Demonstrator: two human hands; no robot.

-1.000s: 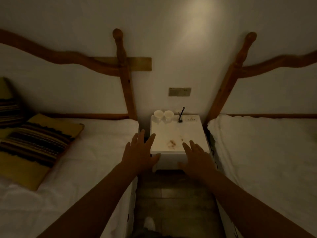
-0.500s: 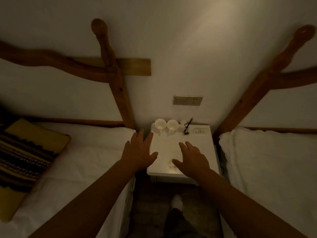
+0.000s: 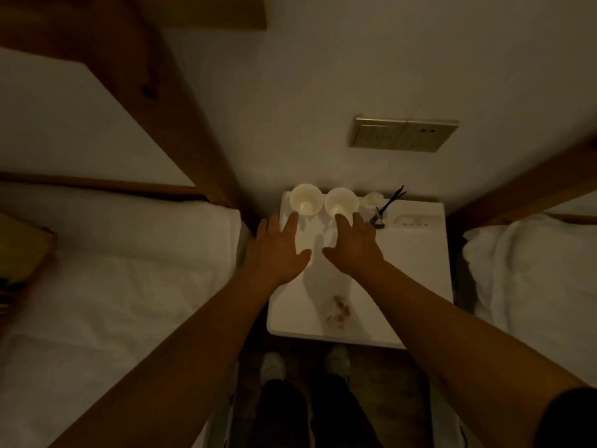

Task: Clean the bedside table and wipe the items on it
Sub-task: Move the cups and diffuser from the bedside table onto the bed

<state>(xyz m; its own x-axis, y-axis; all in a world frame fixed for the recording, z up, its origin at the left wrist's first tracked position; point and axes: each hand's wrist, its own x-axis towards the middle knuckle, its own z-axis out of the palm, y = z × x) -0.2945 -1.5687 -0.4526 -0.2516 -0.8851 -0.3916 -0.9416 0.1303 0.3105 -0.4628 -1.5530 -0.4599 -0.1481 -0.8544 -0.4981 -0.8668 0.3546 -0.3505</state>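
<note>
A white bedside table point(image 3: 416, 263) stands between two beds. Two white cups sit at its back left: the left cup point(image 3: 305, 199) and the right cup point(image 3: 341, 202). My left hand point(image 3: 277, 250) reaches with straight fingers to just below the left cup. Fingers spread, my right hand point(image 3: 353, 244) has its fingertips at the base of the right cup. Both hands hold nothing. A small white lid-like item point(image 3: 373, 199) and a black reed diffuser point(image 3: 384, 210) stand further right. Brown crumbs or stains point(image 3: 339, 310) lie near the table's front edge.
White beds flank the table, the left bed point(image 3: 129, 286) and the right bed point(image 3: 533, 273), each with a wooden headboard post. A wall switch plate point(image 3: 403, 133) sits above the table. A striped yellow cushion point(image 3: 22, 253) lies far left. My feet point(image 3: 303, 363) stand on the floor below.
I stepped closer and the view tilted down. Both hands moved forward over the table from its front edge to the two cups at the back.
</note>
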